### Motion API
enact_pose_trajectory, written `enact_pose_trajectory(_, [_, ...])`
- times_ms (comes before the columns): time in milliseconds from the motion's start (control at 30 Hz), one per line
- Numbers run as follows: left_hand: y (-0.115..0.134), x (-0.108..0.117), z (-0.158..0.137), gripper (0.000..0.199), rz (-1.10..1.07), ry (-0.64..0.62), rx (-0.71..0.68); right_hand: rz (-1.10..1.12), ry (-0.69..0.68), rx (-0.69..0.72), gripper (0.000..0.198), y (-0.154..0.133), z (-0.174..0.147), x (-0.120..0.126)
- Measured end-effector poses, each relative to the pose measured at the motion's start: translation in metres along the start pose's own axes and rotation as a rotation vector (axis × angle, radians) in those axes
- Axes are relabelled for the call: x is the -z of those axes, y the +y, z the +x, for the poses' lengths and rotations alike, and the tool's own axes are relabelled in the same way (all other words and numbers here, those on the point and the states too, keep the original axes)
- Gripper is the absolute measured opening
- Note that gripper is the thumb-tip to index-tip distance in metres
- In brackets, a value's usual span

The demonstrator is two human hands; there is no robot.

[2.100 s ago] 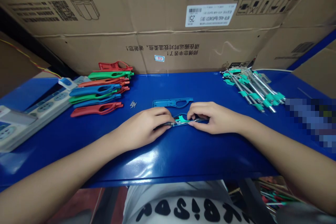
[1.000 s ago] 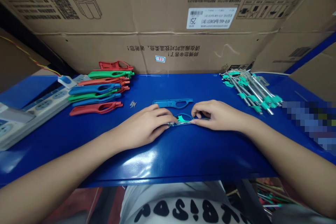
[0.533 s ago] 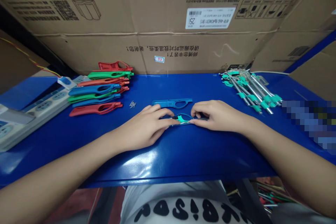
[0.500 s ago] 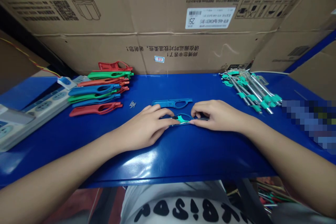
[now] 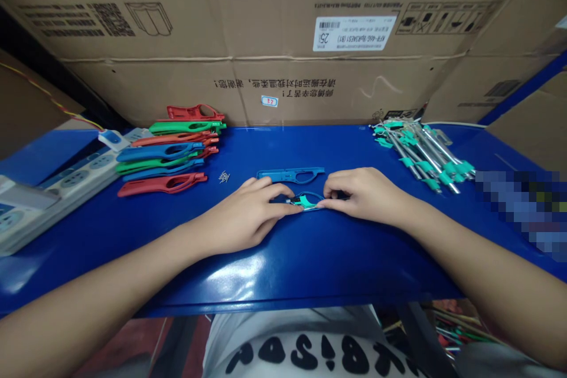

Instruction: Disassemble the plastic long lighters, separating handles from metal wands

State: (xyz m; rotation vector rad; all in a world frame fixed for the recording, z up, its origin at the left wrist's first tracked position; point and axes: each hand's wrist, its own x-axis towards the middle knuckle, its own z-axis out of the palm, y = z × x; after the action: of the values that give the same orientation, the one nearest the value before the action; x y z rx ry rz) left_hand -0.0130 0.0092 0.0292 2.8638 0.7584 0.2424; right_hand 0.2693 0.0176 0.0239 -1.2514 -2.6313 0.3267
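Observation:
Both my hands meet over a blue lighter casing half point(image 5: 316, 194) on the table, with a green trigger piece point(image 5: 305, 201) and dark and silvery parts in it. My left hand point(image 5: 252, 212) grips its left end, thumb and forefinger closed around it. On its right end, the fingers of my right hand point(image 5: 358, 192) are pinched, thumb pressing near the green piece. My fingers hide both ends of the casing. Just behind lies another blue casing half point(image 5: 290, 175), flat and untouched.
Red, green, orange and blue casings point(image 5: 166, 153) are piled at the left, near a white power strip point(image 5: 75, 183). Several small screws or pins point(image 5: 224, 177) lie beside them. Metal tubes with green pieces point(image 5: 420, 153) are heaped at the back right. A cardboard wall point(image 5: 274, 35) bounds the back.
My right thumb and fingers have shifted slightly left over the casing, and the dark part that showed under them is now hidden. My left thumb has edged right.

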Motion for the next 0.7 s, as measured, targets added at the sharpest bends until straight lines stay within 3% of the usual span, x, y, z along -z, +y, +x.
enact_pose_trajectory(133, [0.000,0.000,0.000,0.044,0.023,0.000,-0.006,-0.013,0.030,0.025,0.030,0.000,0.000,0.001])
enact_pose_trajectory(333, [0.000,-0.001,0.000,0.042,0.056,-0.011,-0.001,0.001,0.209,0.151,0.031,0.016,0.006,-0.004])
enact_pose_trajectory(467, [0.000,-0.002,0.000,0.043,0.044,-0.023,0.004,-0.070,0.198,0.162,0.033,0.026,0.009,-0.009])
enact_pose_trajectory(567, [-0.002,-0.003,0.000,0.043,0.039,-0.022,0.002,-0.037,0.195,0.162,0.020,0.028,0.010,-0.011])
enact_pose_trajectory(700, [-0.003,-0.003,0.000,0.044,0.035,-0.013,-0.001,0.050,0.190,0.175,0.025,0.028,0.009,-0.012])
